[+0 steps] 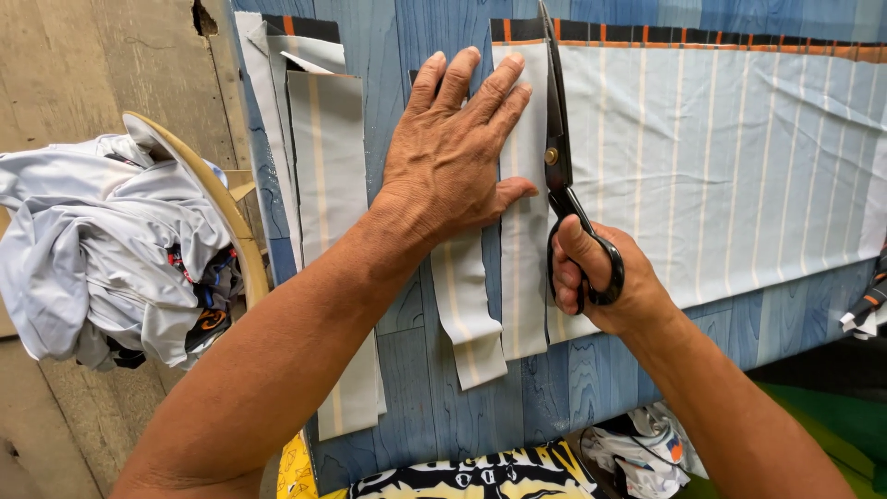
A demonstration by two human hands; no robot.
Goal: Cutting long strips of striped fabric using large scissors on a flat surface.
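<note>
— Striped fabric [721, 166] is lying across the blue bench [443, 397]?
— Yes; the left hand [453, 157] is pressing it, fingers spread flat, while the right hand [596, 277] is gripping black scissors [559, 157].

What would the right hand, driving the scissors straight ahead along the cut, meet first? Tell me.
The right hand points its scissors up the striped fabric; first comes the fabric's dark, orange-marked border at the far edge.
</note>
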